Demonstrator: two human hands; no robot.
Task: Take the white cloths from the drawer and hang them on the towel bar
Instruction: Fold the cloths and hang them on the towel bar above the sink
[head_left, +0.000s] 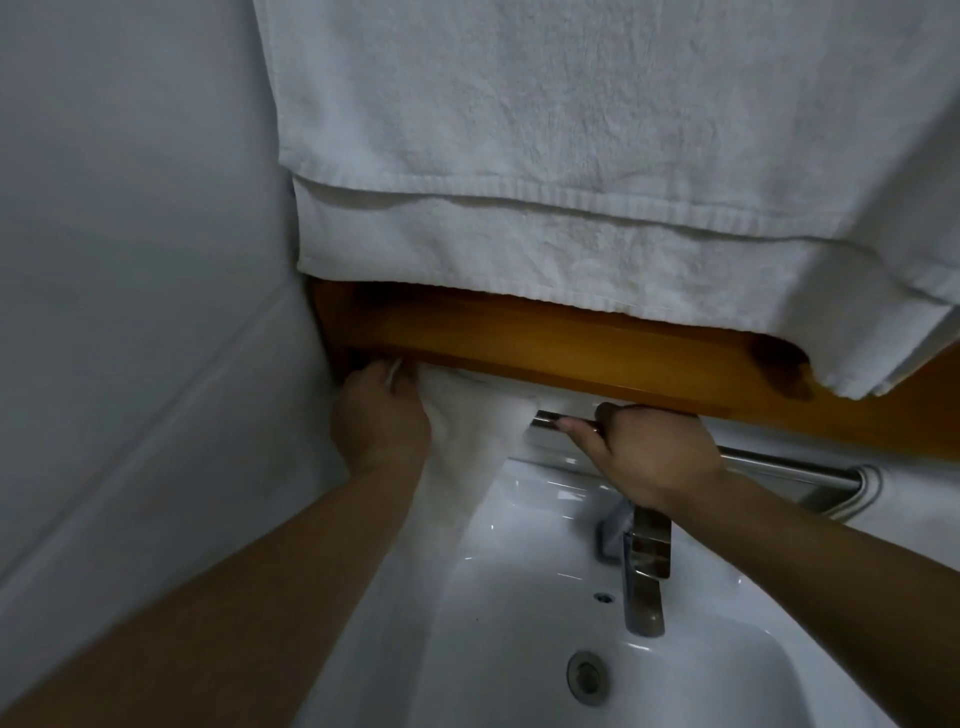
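A small white cloth (467, 447) drapes over the left end of a chrome towel bar (779, 462) below a wooden shelf. My left hand (379, 415) grips the cloth's upper left edge by the wall. My right hand (644, 452) rests on the bar just right of the cloth, thumb along the bar; the cloth's right edge is near its fingertips, contact unclear. The cloth hangs down over the basin's left rim. A large white towel (571, 156) hangs above, covering the top of the view. No drawer is in view.
A white washbasin (519, 649) lies below with a chrome tap (644, 571) and a drain (587, 675). The wooden shelf (571, 348) runs just above the bar. A white wall (130, 260) closes in on the left.
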